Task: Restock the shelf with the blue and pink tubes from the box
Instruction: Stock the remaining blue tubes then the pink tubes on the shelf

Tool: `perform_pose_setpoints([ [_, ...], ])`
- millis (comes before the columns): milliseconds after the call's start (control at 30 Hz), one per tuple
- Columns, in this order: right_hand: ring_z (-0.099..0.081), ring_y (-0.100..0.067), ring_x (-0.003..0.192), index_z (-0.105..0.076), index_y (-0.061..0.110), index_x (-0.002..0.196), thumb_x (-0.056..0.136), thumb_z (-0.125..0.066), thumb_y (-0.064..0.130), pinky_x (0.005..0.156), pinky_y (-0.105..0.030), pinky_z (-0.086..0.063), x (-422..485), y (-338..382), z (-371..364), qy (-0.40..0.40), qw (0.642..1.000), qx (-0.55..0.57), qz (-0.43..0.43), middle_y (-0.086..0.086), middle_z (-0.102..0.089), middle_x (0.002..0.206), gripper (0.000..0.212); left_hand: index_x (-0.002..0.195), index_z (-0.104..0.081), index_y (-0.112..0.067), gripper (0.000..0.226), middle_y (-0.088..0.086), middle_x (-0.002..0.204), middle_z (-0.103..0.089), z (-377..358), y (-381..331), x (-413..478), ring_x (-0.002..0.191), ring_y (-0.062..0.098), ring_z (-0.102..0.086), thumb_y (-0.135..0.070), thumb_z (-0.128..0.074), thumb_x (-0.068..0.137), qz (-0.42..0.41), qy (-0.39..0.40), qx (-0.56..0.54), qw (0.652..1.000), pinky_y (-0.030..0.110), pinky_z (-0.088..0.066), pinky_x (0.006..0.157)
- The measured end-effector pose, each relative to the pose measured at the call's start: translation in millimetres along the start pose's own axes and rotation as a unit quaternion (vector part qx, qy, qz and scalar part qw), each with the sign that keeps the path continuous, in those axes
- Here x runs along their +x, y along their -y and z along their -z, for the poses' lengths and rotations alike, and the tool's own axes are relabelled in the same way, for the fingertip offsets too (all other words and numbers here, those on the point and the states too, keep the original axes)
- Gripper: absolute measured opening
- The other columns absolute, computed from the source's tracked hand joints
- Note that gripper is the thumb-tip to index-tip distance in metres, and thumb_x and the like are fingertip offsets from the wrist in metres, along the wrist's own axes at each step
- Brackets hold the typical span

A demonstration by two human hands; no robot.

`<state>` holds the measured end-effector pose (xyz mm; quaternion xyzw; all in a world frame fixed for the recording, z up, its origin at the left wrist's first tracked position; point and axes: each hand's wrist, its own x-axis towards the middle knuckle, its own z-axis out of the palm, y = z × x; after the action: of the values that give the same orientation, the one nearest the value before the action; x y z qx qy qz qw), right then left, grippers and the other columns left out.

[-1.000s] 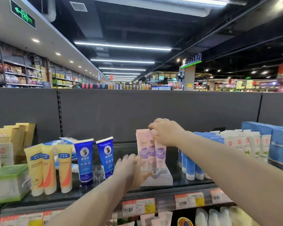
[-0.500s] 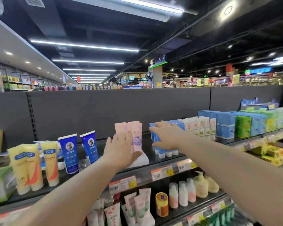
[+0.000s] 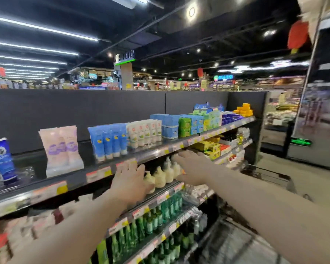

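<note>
Pink tubes stand upright in a small group on the top shelf, left of centre. A row of light blue tubes stands to their right. Both hands are off the tubes and hold nothing. My left hand hovers with fingers spread in front of the shelf's price rail, below the blue tubes. My right hand reaches out flat further right, in front of the second shelf. The frame is blurred by motion. No box shows.
A dark blue tube stands at the far left. White tubes and blue and green boxes fill the top shelf to the right. Cream pump bottles and green bottles sit on lower shelves. A cart's metal frame stands at the right.
Both hands have left the pink and blue tubes and dropped below the top shelf. The view has swung to the right and downward, so the tubes now lie to the left.
</note>
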<state>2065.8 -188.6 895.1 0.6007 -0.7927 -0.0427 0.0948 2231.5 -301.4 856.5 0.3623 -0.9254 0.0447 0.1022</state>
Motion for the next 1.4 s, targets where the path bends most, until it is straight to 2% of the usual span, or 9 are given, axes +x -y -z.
perform_pose_setpoints([
  [167,-0.016,-0.028,0.144,-0.017,0.023,0.150,0.093,-0.045,0.050,0.114,-0.053,-0.021,-110,-85,-22,0.044,0.994,-0.010,-0.099,-0.005,-0.017,0.157,0.068,0.147,-0.019,-0.016,0.085,0.009,0.148,-0.035,-11,-127,-9,0.135,0.030,-0.032,-0.072,-0.033,0.084,-0.080,0.026,0.005,0.996,0.045,-0.031,0.110],
  [400,-0.021,-0.028,0.143,-0.018,0.026,0.149,0.089,-0.051,0.049,0.114,-0.051,-0.022,-236,-185,-42,0.057,0.966,0.008,-0.254,-0.005,-0.023,0.155,0.071,0.147,-0.020,-0.019,0.080,0.006,0.153,-0.027,-14,-283,-15,0.140,0.027,-0.025,-0.067,-0.038,0.085,-0.208,0.042,-0.019,0.977,0.044,-0.021,0.115],
  [533,-0.030,-0.026,0.136,-0.029,0.025,0.144,0.089,-0.052,0.047,0.111,-0.048,-0.026,-291,-226,-59,0.051,0.948,0.008,-0.313,-0.005,-0.035,0.147,0.063,0.146,-0.023,-0.019,0.080,0.006,0.151,-0.030,-21,-357,-7,0.139,0.028,-0.027,-0.069,-0.037,0.084,-0.280,0.049,-0.016,0.958,0.045,-0.024,0.114],
  [633,-0.028,-0.025,0.138,-0.027,0.021,0.145,0.091,-0.051,0.044,0.112,-0.046,-0.024,-321,-260,-68,0.071,0.935,0.013,-0.346,-0.006,-0.033,0.148,0.063,0.145,-0.023,-0.019,0.078,0.005,0.149,-0.032,-32,-409,5,0.138,0.026,-0.028,-0.067,-0.037,0.086,-0.330,0.044,-0.029,0.943,0.045,-0.023,0.114],
  [767,-0.026,-0.029,0.139,-0.025,0.017,0.146,0.093,-0.050,0.042,0.111,-0.045,-0.025,-342,-316,-80,0.100,0.918,0.014,-0.384,-0.009,-0.030,0.150,0.064,0.146,-0.021,-0.019,0.079,0.004,0.152,-0.029,-49,-482,35,0.142,0.027,-0.023,-0.067,-0.038,0.086,-0.372,0.054,-0.044,0.926,0.047,-0.019,0.117],
  [833,-0.027,-0.030,0.138,-0.023,0.017,0.147,0.093,-0.048,0.044,0.110,-0.045,-0.026,-347,-350,-88,0.110,0.911,0.006,-0.397,-0.010,-0.031,0.149,0.066,0.146,-0.022,-0.019,0.080,0.004,0.151,-0.031,-58,-518,55,0.140,0.026,-0.027,-0.067,-0.039,0.085,-0.392,0.051,-0.060,0.916,0.047,-0.024,0.115],
  [1000,-0.026,-0.030,0.139,-0.026,0.016,0.145,0.093,-0.048,0.047,0.112,-0.051,-0.025,-344,-431,-107,0.127,0.890,0.012,-0.438,-0.007,-0.030,0.149,0.064,0.148,-0.017,-0.017,0.083,0.004,0.152,-0.028,-80,-598,116,0.140,0.025,-0.025,-0.068,-0.036,0.085,-0.424,0.053,-0.061,0.902,0.047,-0.021,0.115],
  [1267,-0.020,-0.029,0.142,-0.021,0.019,0.147,0.093,-0.047,0.045,0.112,-0.051,-0.024,-339,-525,-161,0.168,0.865,0.053,-0.469,-0.007,-0.022,0.154,0.065,0.148,-0.015,-0.018,0.083,0.004,0.153,-0.026,-126,-691,183,0.141,0.025,-0.024,-0.069,-0.034,0.086,-0.445,0.098,-0.030,0.890,0.047,-0.020,0.115],
  [1400,-0.018,-0.029,0.143,-0.018,0.018,0.149,0.095,-0.046,0.043,0.113,-0.050,-0.021,-331,-583,-190,0.176,0.869,0.072,-0.457,-0.007,-0.020,0.155,0.066,0.148,-0.015,-0.018,0.082,0.004,0.153,-0.026,-147,-731,208,0.141,0.025,-0.024,-0.067,-0.035,0.086,-0.446,0.115,-0.022,0.887,0.047,-0.019,0.114],
])
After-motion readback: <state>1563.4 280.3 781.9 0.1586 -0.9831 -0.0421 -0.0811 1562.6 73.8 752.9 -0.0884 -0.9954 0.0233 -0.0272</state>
